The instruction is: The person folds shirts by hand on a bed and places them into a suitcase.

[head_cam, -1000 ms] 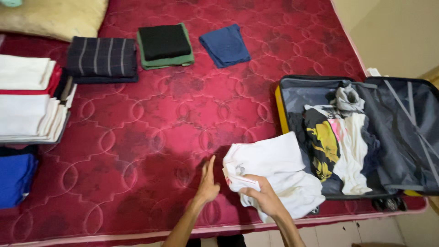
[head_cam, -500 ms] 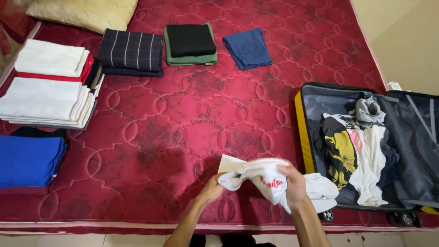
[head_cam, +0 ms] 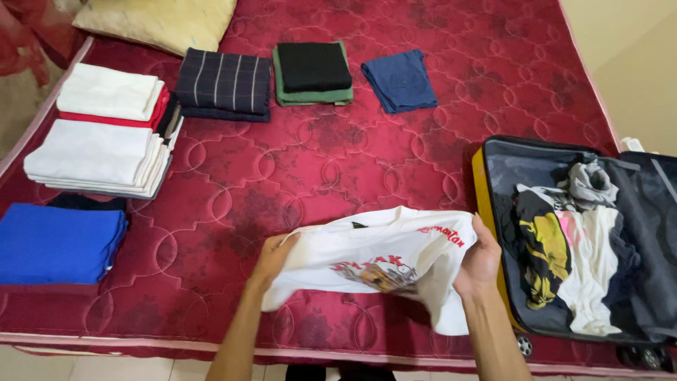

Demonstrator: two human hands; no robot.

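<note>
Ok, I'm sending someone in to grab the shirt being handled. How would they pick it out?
On the red mattress, look at the near edge beside the open suitcase. The white T-shirt is spread between the left hand and right hand; unlike the folded stacks, it is unfolded with a red print.

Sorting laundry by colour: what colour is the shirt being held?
White, with a red and multicoloured print, on the shirt. It shows best in the head view.

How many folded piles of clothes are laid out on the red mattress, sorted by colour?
White piles: 2
Bright blue pile: 1
Dark striped pile: 1
Black-on-green pile: 1
Navy piece: 1
Total: 6
</note>
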